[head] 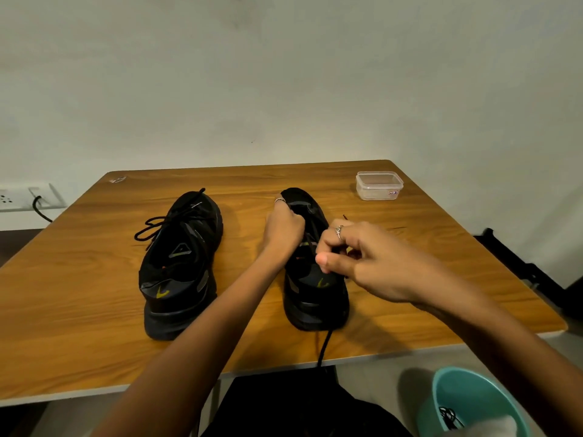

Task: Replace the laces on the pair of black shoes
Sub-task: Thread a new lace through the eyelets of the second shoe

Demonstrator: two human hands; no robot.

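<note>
Two black low-top fabric shoes stand heels toward the person on the brown wood-grain surface (94, 279). The left hand (282, 230) has its grip curled on the tongue area of the right shoe (310, 291). The right hand (362, 257), just beside it, pinches a thin black lace (325, 345) whose tail trails off the near edge. Left of both grips sits the laced left shoe (179, 266). Beyond the right grip stands a clear plastic rectangular tub (378, 186); below it, a teal round bowl (467, 402).
</note>
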